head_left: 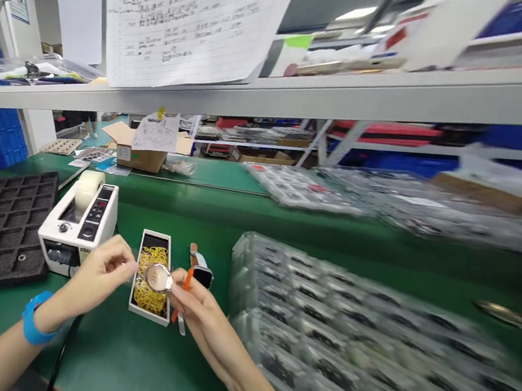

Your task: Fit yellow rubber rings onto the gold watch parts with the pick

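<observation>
My right hand [193, 301] grips a round watch case [158, 277] by its edge, between thumb and fingers. The case has a shiny rim and a pale face, and it hangs above a white box [148, 318] full of small yellow rings [148, 301]. To its left, my left hand [102, 271] is closed in a pinch close to the case; whatever its fingertips hold, if anything, is too small to make out. A blue band circles that wrist. Just behind my right hand lie a square-faced wristwatch [202, 275] and an orange strip [188, 280], both partly hidden.
A white tape dispenser [79, 224] stands left, beside a black compartment tray [0, 227]. Stacked clear plastic trays [320, 336] holding dark parts fill the right, blurred. More trays [304, 188] and a cardboard box [139, 158] sit behind. A metal shelf [329, 102] crosses above.
</observation>
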Demonstrator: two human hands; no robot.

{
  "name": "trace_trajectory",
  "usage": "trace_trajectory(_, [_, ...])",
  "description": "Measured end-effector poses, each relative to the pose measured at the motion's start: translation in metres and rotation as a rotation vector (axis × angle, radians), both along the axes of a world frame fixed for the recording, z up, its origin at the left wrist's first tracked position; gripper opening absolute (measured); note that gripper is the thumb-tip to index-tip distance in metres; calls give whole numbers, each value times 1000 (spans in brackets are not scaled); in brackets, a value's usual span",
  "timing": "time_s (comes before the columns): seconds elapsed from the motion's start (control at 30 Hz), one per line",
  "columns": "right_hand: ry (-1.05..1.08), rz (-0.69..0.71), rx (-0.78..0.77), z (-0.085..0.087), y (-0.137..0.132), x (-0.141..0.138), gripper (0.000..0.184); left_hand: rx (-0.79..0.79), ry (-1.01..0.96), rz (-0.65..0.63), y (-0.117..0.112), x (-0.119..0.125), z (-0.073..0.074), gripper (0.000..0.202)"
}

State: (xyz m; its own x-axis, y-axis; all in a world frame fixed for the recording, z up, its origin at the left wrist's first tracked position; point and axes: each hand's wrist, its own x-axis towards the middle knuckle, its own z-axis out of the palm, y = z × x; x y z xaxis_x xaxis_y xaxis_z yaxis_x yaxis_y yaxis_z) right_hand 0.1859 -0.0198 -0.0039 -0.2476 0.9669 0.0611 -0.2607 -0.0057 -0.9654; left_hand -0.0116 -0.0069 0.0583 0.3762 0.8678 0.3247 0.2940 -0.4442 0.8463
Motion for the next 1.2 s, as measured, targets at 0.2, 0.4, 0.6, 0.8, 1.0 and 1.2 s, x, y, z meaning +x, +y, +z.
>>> trace_trajectory(0.2, [55, 33, 1, 4, 1, 1, 41, -140, 0, -109, 9, 27, -21, 25])
trace_trajectory(0.4, [31, 56, -22, 4, -1, 4, 42, -155, -5, -144, 13, 25, -26, 25])
trace_trajectory(0.6, [8, 73, -15, 0, 1, 7, 39, -169, 16, -139, 14, 24, -29, 26])
trace_trajectory(0.8, [26, 80, -16, -3, 2, 5, 40, -149, 14, -128, 16, 25, -34, 29])
trace_trajectory(1.0, [24, 77, -18, -3, 1, 4, 41, -122, 20, -107, 17, 25, -38, 29])
trace_trajectory(1.2, [8, 70, -27, -5, 2, 5, 41, -138, 13, -101, 16, 26, -37, 28])
